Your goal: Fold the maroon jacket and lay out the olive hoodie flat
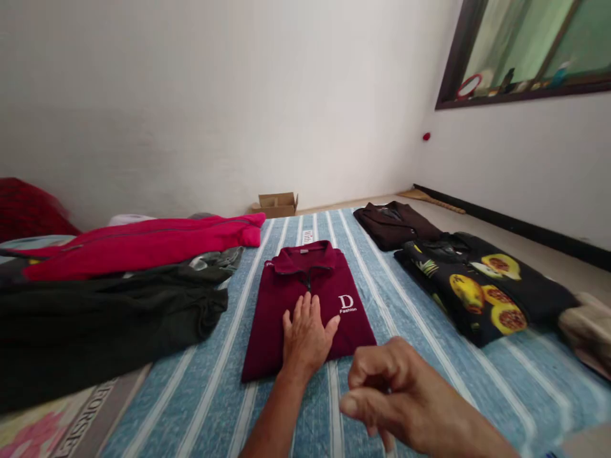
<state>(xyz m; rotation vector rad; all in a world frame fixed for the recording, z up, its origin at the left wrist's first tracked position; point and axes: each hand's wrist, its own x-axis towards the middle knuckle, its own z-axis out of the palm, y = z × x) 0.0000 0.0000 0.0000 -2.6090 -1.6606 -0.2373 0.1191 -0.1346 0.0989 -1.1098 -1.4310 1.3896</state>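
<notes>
A maroon zip-neck shirt [305,312], folded into a neat rectangle with its collar away from me, lies on the blue striped sheet [214,356]. White "D Fashion" lettering shows on its chest. My left hand [308,337] rests flat on the shirt's front, below the zip, with fingers stretched out. Nearer to me, my right hand [405,394] is held up just off the shirt's lower right corner. Its fingers are loosely curled, with a gap between them and the thumb, and nothing is visible in it.
On the left lie a pink garment [157,245] and dark trousers [119,324]. Folded on the right are a dark brown garment [398,224] and a black fruit-print garment [482,286]. A cardboard box [277,205] stands by the far wall. A window [529,51] is at upper right.
</notes>
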